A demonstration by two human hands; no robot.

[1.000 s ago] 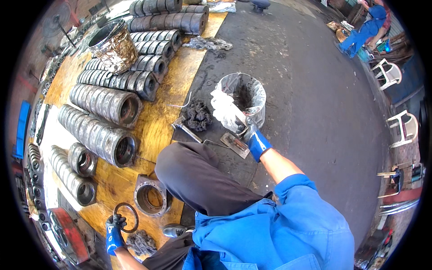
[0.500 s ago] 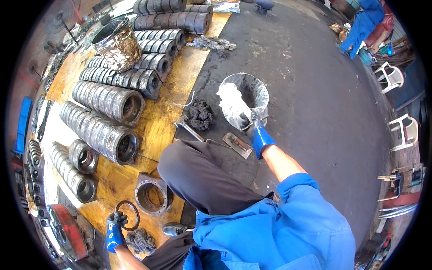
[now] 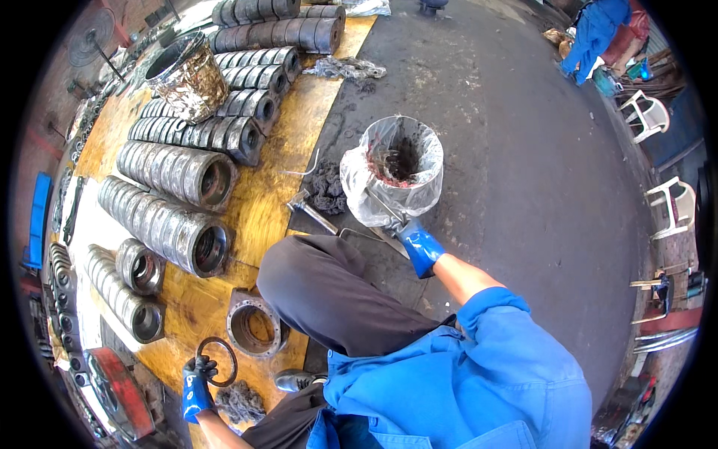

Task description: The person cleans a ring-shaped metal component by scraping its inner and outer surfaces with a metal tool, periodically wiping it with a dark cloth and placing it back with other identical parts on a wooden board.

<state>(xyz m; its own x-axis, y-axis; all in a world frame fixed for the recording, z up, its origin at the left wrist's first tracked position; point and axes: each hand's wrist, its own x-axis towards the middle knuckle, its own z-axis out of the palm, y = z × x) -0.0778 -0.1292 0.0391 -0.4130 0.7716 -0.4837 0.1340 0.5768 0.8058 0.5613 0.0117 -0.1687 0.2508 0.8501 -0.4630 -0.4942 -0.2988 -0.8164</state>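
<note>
In my gloved left hand is a thin black ring, pinched at its left side and held above the yellow board. A square-flanged metal housing with a round bore sits just beyond it. A clump of dark fibre waste lies beside that hand. My right hand, in a blue glove, is closed on a thin handle at the near side of a bucket lined with clear plastic. Dark and reddish grease-like matter shows inside the bucket. The fingers' exact hold is partly hidden.
Rows of ribbed metal cylinders fill the board on the left, with a smeared pail among them. A hammer and dark rags lie by the bucket. White chairs stand at far right, near another person.
The bucket has shifted left and nearer, its opening now facing me, and it covers most of the flat trowel. My right hand moved left with it. The left hand keeps the ring.
</note>
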